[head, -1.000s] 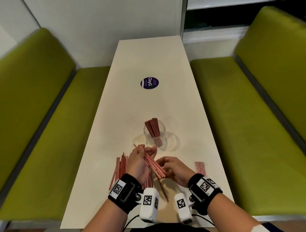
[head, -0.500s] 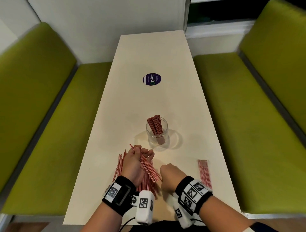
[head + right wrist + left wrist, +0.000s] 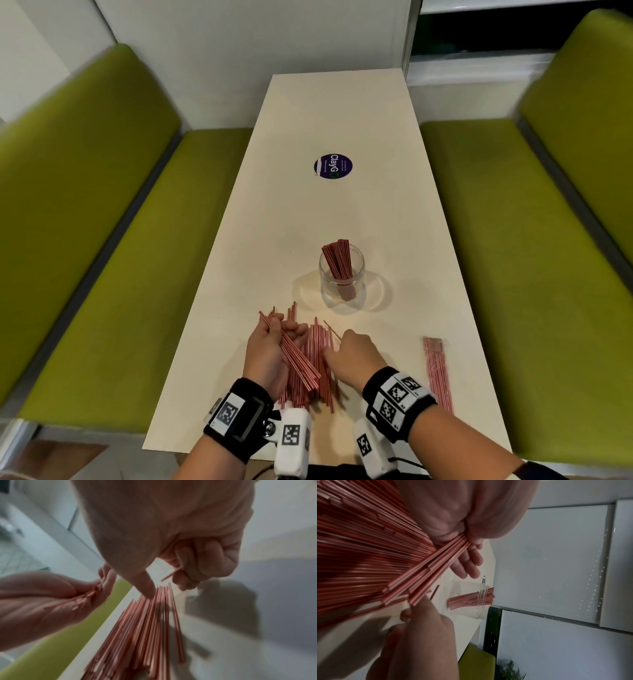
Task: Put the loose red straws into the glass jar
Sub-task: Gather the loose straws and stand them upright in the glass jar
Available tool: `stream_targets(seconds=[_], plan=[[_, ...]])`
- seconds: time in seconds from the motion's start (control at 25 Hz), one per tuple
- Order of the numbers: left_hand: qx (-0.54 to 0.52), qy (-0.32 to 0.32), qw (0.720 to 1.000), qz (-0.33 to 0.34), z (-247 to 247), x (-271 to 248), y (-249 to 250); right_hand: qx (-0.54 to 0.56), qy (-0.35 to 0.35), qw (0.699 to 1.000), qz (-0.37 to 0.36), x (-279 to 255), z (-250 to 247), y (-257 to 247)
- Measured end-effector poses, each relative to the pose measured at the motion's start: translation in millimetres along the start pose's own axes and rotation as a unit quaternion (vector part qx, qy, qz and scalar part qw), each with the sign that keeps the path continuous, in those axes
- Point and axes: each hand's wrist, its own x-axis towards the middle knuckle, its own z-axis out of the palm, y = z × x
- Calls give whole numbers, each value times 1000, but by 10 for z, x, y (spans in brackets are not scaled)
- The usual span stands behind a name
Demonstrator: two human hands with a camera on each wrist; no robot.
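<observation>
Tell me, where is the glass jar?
In the head view, the jar stands mid-table, just beyond both hands, nearer than the purple sticker.

Left hand [image 3: 270, 346] curled, gripping a bundle — right hand [image 3: 354, 356] pinching low, fingers bent.

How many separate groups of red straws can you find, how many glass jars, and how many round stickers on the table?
Groups of red straws: 4 (in the glass jar, in the left hand, loose pile, small batch at right)
Glass jars: 1
Round stickers: 1
Total: 6
</observation>
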Motion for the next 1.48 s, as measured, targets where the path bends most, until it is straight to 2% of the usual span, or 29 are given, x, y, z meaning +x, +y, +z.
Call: stream_targets(seconds=[0.16, 0.28, 0.36, 0.48, 0.56, 0.64, 0.8, 0.92, 1.04, 1.28, 1.48], plan=[[3, -1, 1000, -7, -11, -62, -9, -162, -28, 985, -57, -88, 57, -138], [1, 0, 1000, -11, -17, -88, 5, -180, -47, 981, -56, -71, -11, -160], [-4, -2, 1000, -11, -35, -94, 5, -139, -57, 988, -40, -45, -27, -107], [9, -5, 1000, -15, -76, -85, -38, -61, -60, 995, -56, -33, -61, 5], [24, -3, 999, -23, -98, -77, -85, 46, -72, 992, -95, -34, -97, 75], [31, -7, 999, -38, -72, -110, -128, 142, -109, 972, -149, -59, -119, 80], [54, -25, 997, -56, 128, -212, -185, 150, -104, 963, -197, -140, -84, 18], [66, -15, 996, -61, 290, -261, -193, 155, -73, 967, -189, -218, -129, -26], [23, -10, 997, -76, 422, -340, -202, 160, -77, 965, -191, -215, -134, -2], [75, -23, 995, -64, 458, -347, -249, 257, -91, 941, -203, -225, -50, 21], [114, -60, 990, -48, 387, -267, -271, 327, -126, 924, -152, -301, -116, 34]])
